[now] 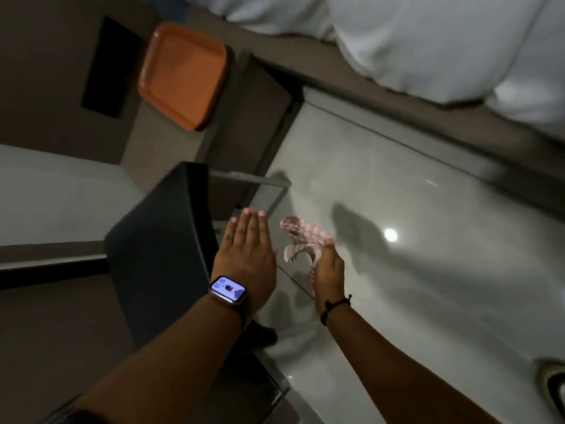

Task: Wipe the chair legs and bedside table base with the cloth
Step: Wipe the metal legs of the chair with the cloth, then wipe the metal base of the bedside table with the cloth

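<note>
A dark grey chair [159,240] stands left of centre, and one of its metal legs [253,179] stretches out over the floor. My left hand [246,255], with a watch on the wrist, is flat with fingers together beside the chair's seat edge and holds nothing. To its right, my right hand [328,270] grips a pink and white cloth [301,237], which hangs above the glossy floor. The brown bedside table [238,117] stands beyond the chair; its base meets the floor near the bed frame.
An orange tray [183,75] lies on the bedside table. A bed with white bedding [428,41] runs along the upper right on a brown frame [397,102]. Glossy white floor tiles [428,255] spread to the right. A dark object [553,384] sits at the lower right edge.
</note>
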The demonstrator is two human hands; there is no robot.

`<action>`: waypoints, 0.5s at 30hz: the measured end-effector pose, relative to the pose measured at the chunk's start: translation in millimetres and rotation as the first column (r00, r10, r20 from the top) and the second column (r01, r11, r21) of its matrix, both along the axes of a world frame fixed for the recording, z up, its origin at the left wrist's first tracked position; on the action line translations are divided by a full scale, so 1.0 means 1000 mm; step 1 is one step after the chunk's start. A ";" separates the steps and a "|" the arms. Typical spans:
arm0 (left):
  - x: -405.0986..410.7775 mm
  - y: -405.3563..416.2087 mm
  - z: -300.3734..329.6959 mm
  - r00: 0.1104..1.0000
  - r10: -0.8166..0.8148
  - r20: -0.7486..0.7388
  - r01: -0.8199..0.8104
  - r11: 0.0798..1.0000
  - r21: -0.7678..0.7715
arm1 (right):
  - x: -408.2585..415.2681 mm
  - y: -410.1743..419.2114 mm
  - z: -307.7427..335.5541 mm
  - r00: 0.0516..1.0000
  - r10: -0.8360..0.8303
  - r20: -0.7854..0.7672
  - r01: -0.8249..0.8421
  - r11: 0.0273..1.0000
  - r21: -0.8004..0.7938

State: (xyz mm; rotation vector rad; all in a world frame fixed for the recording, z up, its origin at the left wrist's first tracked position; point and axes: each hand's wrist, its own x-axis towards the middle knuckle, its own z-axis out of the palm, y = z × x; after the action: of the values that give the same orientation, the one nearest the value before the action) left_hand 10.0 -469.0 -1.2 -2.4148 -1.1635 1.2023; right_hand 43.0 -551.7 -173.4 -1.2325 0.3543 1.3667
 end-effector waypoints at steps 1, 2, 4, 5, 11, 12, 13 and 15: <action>0.005 0.017 0.011 1.000 0.000 0.007 0.000 1.000 0.012 | 0.010 0.022 0.018 1.000 -0.017 0.013 0.017 1.000 0.025; 0.008 0.040 0.022 1.000 0.001 0.009 -0.001 1.000 0.026 | 0.017 0.049 0.032 0.999 -0.019 0.034 0.017 0.998 0.060; 0.006 0.084 0.035 1.000 0.020 -0.001 -0.020 0.999 0.050 | 0.024 0.100 0.048 0.997 -0.023 0.070 0.015 0.993 0.119; 0.003 0.107 0.040 1.000 0.026 0.010 -0.027 0.998 0.064 | 0.025 0.127 0.051 0.995 -0.022 0.099 0.009 0.991 0.131; -0.022 0.238 0.044 0.995 0.095 0.026 -0.097 0.994 0.057 | 0.002 0.249 0.059 0.954 0.012 0.301 -0.053 0.991 0.126; -0.024 0.244 0.042 0.997 0.078 0.016 -0.078 0.996 0.040 | -0.003 0.254 0.060 0.931 0.049 0.362 -0.100 0.987 0.123; -0.026 0.248 0.038 0.998 0.064 0.022 -0.065 0.998 0.025 | -0.010 0.263 0.061 0.903 0.090 0.419 -0.162 0.977 0.138; -0.036 0.264 0.016 0.994 0.083 0.066 -0.082 0.997 -0.014 | -0.036 0.286 0.052 0.871 0.135 0.472 -0.255 0.946 0.201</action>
State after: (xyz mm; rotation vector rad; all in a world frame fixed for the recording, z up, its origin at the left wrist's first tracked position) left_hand -26.4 -205.3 14.9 -2.4544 -1.2910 1.1635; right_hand 7.2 -266.1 -121.7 -1.3458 -0.2799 1.2001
